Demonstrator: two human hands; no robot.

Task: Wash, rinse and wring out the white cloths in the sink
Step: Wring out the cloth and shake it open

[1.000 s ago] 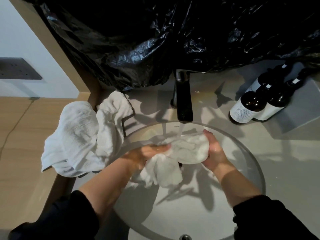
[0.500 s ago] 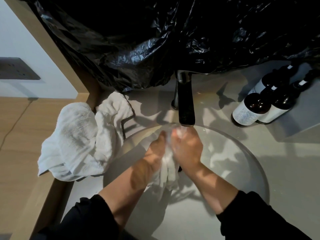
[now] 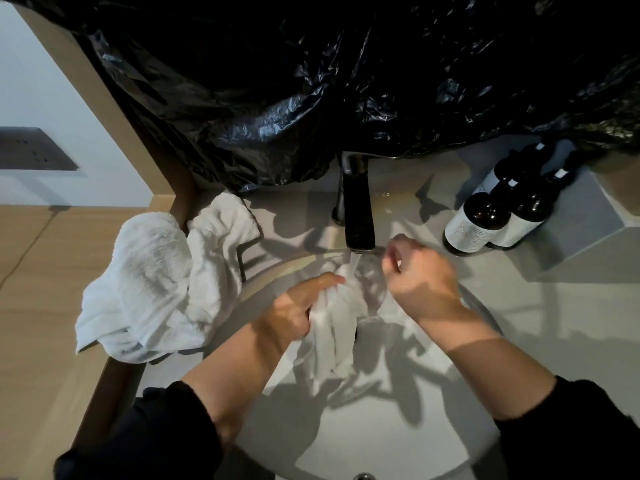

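So the left hand [image 3: 296,308] is clamped round the wet cloth [image 3: 334,327] about halfway up, thumb side up, fingers wrapped tight, forearm coming in from bottom left. The cloth is bunched into a rope over the sink [image 3: 381,438]: its top end pokes out of the fist right under the tap [image 3: 358,216], with the water [image 3: 353,261] running onto it, and its tail hangs down into the bowl. The right hand [image 3: 420,277] is up by the spout, just right of the stream, back of the hand to the camera, wrist bent, fingers [image 3: 398,252] curled in. They're blurry, so honestly can't tell if they've got a corner of the cloth or nothing at all; there's a smeary glassy patch between that hand and the cloth. Both arms have black sleeves [image 3: 156,441] pushed up. A pile [image 3: 162,282] of more white cloths sits draped over the left edge of the counter [image 3: 571,341], just beside the sink. Dark bottles [image 3: 485,220] stand at back right, and crinkly black plastic [image 3: 346,81] hangs over everything behind the tap.
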